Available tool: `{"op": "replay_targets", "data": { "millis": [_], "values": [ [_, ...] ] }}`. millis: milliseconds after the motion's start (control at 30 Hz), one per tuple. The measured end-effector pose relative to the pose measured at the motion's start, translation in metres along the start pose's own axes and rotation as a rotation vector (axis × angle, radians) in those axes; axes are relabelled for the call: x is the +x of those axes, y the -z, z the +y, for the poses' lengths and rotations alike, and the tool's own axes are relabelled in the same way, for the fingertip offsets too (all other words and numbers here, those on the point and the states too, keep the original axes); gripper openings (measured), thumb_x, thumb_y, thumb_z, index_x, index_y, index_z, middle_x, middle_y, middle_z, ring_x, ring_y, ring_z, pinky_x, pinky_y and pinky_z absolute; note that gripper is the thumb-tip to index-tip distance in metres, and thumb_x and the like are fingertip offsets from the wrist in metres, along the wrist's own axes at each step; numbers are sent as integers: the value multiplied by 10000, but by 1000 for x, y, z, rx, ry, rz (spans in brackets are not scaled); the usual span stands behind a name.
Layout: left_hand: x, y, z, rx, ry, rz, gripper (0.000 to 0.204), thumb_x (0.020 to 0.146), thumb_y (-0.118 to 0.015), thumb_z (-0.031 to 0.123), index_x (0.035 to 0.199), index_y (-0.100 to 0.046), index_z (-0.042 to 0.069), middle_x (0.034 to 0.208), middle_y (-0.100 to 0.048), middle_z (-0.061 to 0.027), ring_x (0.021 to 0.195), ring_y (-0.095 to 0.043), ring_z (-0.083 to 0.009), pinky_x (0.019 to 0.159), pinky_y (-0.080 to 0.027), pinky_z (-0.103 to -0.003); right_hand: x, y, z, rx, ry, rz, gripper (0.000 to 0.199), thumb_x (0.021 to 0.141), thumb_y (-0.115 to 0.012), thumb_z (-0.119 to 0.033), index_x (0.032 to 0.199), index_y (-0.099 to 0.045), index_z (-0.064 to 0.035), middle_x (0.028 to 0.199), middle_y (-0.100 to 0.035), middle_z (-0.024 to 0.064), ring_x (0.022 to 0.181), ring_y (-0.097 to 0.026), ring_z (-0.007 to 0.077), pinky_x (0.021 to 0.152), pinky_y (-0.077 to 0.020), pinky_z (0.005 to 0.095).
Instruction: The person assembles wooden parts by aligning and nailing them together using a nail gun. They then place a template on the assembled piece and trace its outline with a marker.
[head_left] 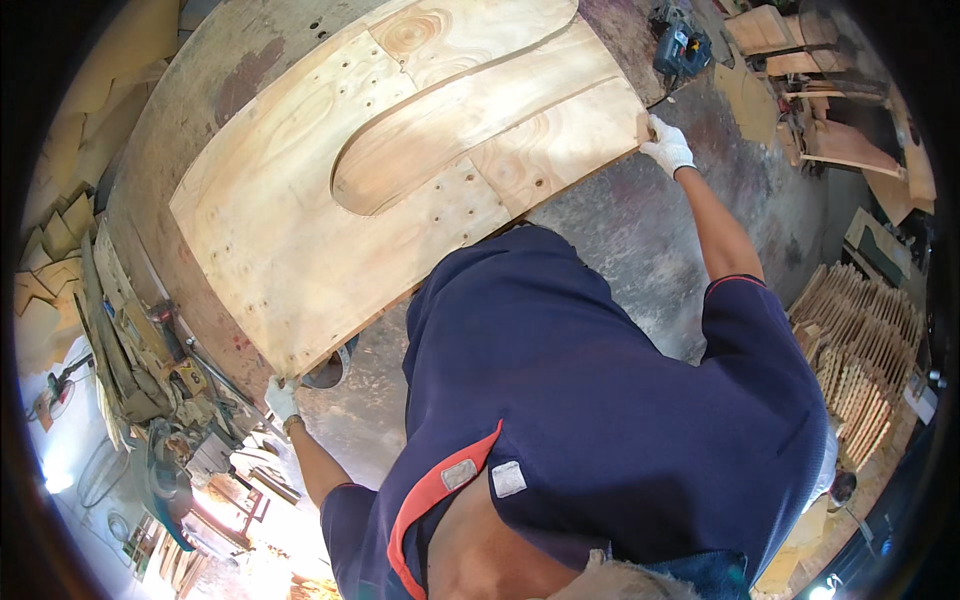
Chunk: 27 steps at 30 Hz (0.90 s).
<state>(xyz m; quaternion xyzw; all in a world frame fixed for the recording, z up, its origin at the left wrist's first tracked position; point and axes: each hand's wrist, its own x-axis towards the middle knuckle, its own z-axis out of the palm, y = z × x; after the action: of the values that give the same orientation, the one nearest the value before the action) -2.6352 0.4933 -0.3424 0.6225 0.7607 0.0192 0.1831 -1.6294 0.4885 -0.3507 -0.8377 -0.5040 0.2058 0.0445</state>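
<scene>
A large pale plywood panel (270,210) with a long, round-ended slot lies over the worktable (640,260) in front of me. More plywood shows inside the slot. Small dark holes or fastener heads dot its surface, and seams cross it. My left hand (282,398), in a white glove, is closed on the panel's near left corner. At the near right corner my right hand (667,146), gloved in white too, grips the edge with its fingers bent. The undersides of both grips are hidden. My torso leans close to the panel's near edge.
A dark blue power tool (682,48), seemingly a jigsaw, sits on the table beyond my right hand. Slatted wooden pieces (860,350) are stacked at the right. Plywood offcuts (765,30) lie at the far right. Wood scraps (125,350) crowd the left side.
</scene>
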Motion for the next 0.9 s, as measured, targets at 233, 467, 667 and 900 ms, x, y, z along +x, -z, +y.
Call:
{"op": "replay_targets", "data": {
  "millis": [233, 467, 667, 900],
  "values": [
    [-6, -8, 1, 5, 7, 51, 255, 862, -738, 223, 960, -644, 7, 773, -645, -166, 692, -591, -286, 691, -488, -411, 1, 7, -7, -114, 43, -32, 607, 817, -782, -247, 1326, -528, -35, 1214, -677, 268, 1145, -645, 435, 954, -522, 490],
    [-7, -5, 7, 66, 60, -4, 244, 858, -716, 197, 989, -645, 4, 818, -672, -185, 739, -628, -313, 737, -501, -421, -4, 3, -4, -159, 12, -15, 549, 846, -757, -260, 1286, -508, -44, 1147, -679, 282, 1092, -648, 462, 908, -520, 531],
    [-6, -14, 0, -117, 152, 12, 146, 833, -689, 118, 888, -626, -1, 772, -650, -104, 700, -576, -196, 677, -493, -371, -5, 1, -1, 12, 9, 5, 604, 844, -742, -257, 1359, -514, -41, 1191, -674, 290, 1123, -656, 440, 938, -532, 480],
    [-7, -49, -5, -782, 629, 362, 270, 954, -573, 204, 1034, -717, -11, 896, -691, -56, 762, -628, -157, 674, -496, -305, -1, -31, 9, 473, -165, 214, 658, 852, -778, -218, 1403, -559, 67, 1288, -698, 215, 1188, -677, 305, 1021, -512, 376]
  ]
}}
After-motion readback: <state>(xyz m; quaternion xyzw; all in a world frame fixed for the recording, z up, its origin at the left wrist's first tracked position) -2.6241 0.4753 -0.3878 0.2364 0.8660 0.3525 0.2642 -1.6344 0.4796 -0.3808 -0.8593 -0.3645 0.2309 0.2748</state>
